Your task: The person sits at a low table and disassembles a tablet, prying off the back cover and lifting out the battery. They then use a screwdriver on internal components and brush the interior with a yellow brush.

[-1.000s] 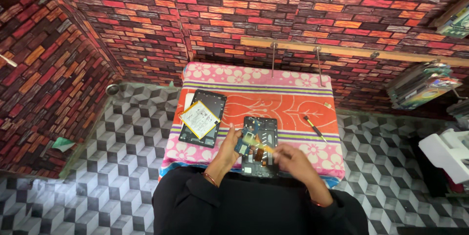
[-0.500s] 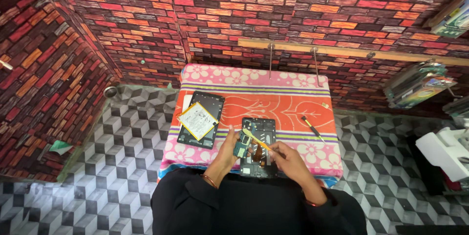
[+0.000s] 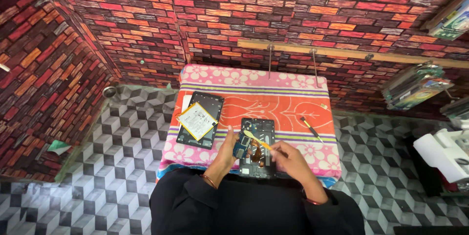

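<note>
Two hands on the opened tablet [image 3: 257,147], which lies at the near edge of the small table [image 3: 254,103] with the pink and orange flowered cloth. Left hand [image 3: 225,151] curls around the tablet's left side, thumb up, fingers on a blue circuit board [image 3: 242,145] lifted off the frame. Right hand [image 3: 288,159] pinches a yellow pry tool [image 3: 258,139], tip at the board's top edge; grip is closed tight on the handle.

Progress, as I read it: back panel [image 3: 201,120] already off, lying left of the tablet with a white battery [image 3: 197,120] resting on it. Board looks partly freed, orange ribbon cable below it apparently still attached. Screwdriver [image 3: 310,128] lies unused to the right, well apart. Remaining: board and cable detach, judging by the layout.
</note>
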### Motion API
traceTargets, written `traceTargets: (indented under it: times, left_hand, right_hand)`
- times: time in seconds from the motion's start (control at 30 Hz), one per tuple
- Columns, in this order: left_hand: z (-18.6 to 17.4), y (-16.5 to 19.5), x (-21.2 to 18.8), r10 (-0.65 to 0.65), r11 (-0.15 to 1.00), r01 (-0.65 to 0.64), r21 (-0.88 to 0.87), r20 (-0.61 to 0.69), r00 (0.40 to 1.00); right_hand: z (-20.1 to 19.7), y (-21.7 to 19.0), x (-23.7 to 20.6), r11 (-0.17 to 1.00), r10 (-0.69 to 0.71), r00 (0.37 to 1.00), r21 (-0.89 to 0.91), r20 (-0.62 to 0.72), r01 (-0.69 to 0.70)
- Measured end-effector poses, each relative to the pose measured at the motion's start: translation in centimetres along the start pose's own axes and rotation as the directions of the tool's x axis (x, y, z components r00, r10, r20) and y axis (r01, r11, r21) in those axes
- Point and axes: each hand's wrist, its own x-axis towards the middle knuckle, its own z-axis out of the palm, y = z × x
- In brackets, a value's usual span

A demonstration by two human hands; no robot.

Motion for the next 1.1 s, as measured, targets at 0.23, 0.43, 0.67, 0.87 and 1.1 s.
traceTargets:
  times: [0.23, 0.43, 0.67, 0.87, 1.1]
  left_hand:
    - [0.1, 0.3, 0.0, -0.011, 1.000, 0.011, -0.019, -0.006, 1.000]
    - [-0.1, -0.2, 0.4, 0.001, 0.999, -0.002, -0.044, -0.005, 1.000]
    - [-0.1, -0.4, 0.5, 0.000, 0.999, -0.001, -0.047, -0.003, 1.000]
    - [0.0, -0.4, 0.6, 0.004, 0.998, -0.006, -0.058, -0.023, 1.000]
    - [0.0, -0.9, 0.7, 0.007, 1.000, -0.007, -0.004, -0.066, 0.998]
  right_hand:
    - [0.0, 0.0, -0.2, 0.981, 0.001, 0.993, -0.193, 0.118, 0.022]
    - [0.0, 0.4, -0.1, 0.981, 0.084, 0.984, -0.186, 0.159, -0.054]
    - [-0.3, 0.8, -0.1, 0.975, 0.022, 0.997, -0.222, 0.067, -0.007]
    - [0.0, 0.6, -0.2, 0.973, 0.057, 0.982, -0.230, 0.180, -0.015]
    - [-1.2, 0.7, 0.0, 0.991, 0.100, 0.991, -0.102, 0.091, -0.091]
